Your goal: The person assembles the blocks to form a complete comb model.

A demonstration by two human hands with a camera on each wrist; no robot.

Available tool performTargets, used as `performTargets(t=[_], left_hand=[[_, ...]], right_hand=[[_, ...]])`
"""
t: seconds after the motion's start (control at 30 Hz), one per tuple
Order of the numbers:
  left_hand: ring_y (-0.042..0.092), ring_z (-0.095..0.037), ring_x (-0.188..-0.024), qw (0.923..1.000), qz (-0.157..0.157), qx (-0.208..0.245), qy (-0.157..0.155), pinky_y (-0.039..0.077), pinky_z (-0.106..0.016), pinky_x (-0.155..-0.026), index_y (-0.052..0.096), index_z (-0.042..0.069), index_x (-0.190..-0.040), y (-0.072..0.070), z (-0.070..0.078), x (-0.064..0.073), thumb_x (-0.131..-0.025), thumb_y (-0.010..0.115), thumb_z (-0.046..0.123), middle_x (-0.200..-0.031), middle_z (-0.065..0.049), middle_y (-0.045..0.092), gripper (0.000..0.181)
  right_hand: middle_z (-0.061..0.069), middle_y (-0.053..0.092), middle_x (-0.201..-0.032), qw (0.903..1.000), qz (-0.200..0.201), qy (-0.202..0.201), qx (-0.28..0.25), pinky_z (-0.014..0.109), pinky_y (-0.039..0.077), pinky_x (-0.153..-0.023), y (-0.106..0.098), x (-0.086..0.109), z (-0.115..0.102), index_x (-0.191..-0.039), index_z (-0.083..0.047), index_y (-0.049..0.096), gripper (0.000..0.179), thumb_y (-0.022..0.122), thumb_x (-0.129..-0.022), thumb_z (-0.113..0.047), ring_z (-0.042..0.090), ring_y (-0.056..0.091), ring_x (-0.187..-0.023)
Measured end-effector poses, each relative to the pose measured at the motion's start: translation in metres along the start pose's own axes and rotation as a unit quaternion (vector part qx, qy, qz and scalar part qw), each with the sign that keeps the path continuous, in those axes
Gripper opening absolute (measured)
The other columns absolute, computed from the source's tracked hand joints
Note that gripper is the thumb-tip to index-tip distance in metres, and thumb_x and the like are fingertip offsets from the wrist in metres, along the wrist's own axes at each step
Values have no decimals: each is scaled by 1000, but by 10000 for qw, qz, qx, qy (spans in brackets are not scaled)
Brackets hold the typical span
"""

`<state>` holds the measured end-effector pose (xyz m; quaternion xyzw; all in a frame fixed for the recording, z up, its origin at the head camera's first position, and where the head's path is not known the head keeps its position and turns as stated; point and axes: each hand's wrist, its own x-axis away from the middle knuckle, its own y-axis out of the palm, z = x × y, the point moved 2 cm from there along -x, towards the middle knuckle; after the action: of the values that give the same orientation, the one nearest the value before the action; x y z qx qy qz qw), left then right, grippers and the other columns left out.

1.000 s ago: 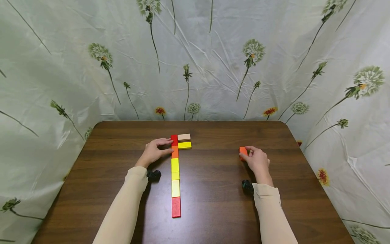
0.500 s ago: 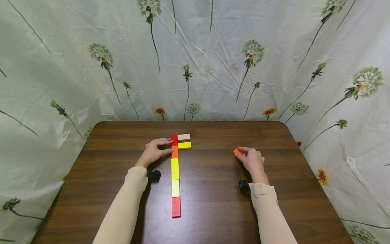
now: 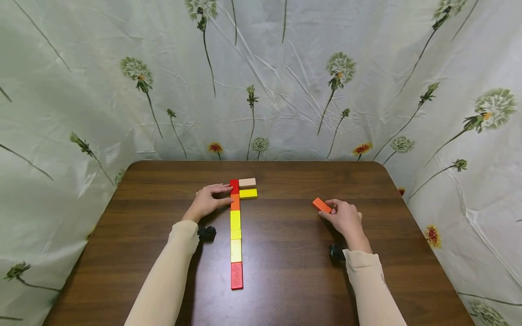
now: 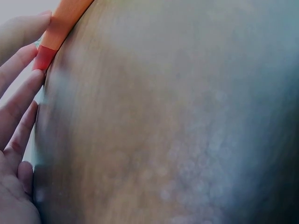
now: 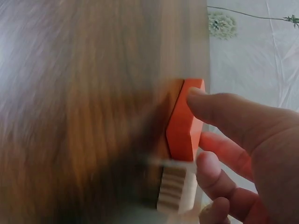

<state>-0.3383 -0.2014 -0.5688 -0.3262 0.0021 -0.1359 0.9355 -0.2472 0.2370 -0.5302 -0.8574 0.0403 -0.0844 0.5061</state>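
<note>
In the head view, my right hand (image 3: 346,222) pinches an orange block (image 3: 321,205) at its near end, right of the table's middle. The right wrist view has the thumb (image 5: 203,102) on one face of this block and a finger behind it. On the left, my left hand (image 3: 207,202) touches the far end of a row of blocks with extended fingers. Its fingertips are at the red block (image 3: 234,185), its thumb at the orange block (image 3: 235,202). Nearer in the row lie yellow blocks (image 3: 235,219), a pale yellow block (image 3: 236,250) and a red block (image 3: 237,276).
Beside the row's far end, on its right, lie a beige block (image 3: 247,183) and a yellow block (image 3: 248,194). A striped beige object (image 5: 175,189) shows below the orange block in the right wrist view. A flowered curtain (image 3: 293,90) hangs behind the brown table (image 3: 285,280).
My right hand first shifted left with the orange block, then came back right and nearer. The block has turned to lie diagonally. My left hand and the row have stayed put.
</note>
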Motion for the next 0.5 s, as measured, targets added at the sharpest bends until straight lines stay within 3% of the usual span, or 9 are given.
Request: performTargets(t=[0.23,0.5], left_hand=[[41,-35,-157,10000,-11,16,-75,13,-71,-128,72,26,-143,1,0,-1,-90,85,47,-162,-10,56,59],[42,-35,-156,10000,19,-45,16,9,-71,-128,73,23,-142,1,2,0,-91,86,43,-161,-10,57,57]], right_hand=[[2,59,-78,9999,-135,40,85,44,31,-77,-6,7,8,-128,-6,73,48,84,-94,-37,26,54,-82],[3,61,-79,9998,-85,105,165,45,34,-76,-7,7,14,-121,-7,75,41,83,-94,-37,27,56,-83]])
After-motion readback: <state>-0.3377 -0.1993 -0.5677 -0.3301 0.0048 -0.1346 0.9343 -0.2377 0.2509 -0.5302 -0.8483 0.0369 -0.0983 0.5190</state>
